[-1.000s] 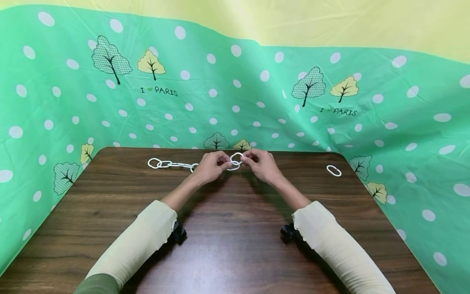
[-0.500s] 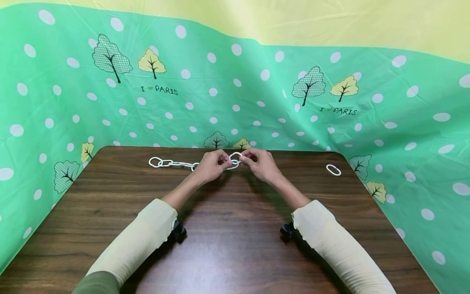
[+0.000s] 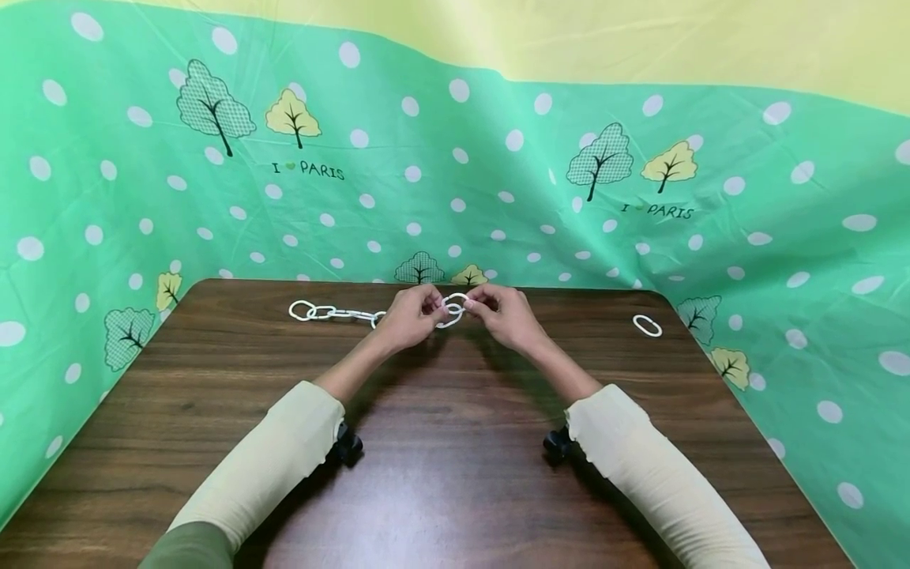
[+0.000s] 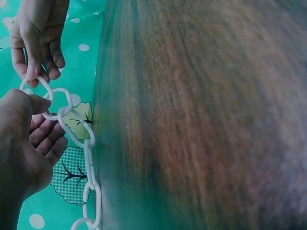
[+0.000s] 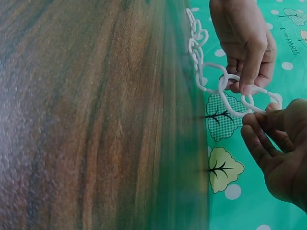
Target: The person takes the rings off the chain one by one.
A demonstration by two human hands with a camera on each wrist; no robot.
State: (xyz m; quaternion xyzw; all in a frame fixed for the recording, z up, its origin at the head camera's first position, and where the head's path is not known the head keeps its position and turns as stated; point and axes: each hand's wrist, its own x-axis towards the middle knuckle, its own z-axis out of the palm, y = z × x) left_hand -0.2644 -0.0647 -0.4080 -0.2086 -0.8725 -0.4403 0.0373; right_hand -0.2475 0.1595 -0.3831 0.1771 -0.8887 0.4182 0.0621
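1. At the far edge of the bench (image 3: 455,442), between both hands, I see the end link (image 3: 455,295) held, crossing its neighbour on the white chain (image 3: 351,314).
2. I judge the step in hand to be joining that link; the next move seems to call for seating it securely before letting go.
3. Fingers of the left hand (image 3: 407,320) and right hand (image 3: 510,320) pinch it from opposite sides.
4. I count two hands, one chain and one loose link (image 3: 649,318), well apart rightward. The left hand hides some chain links, so I cannot total them.
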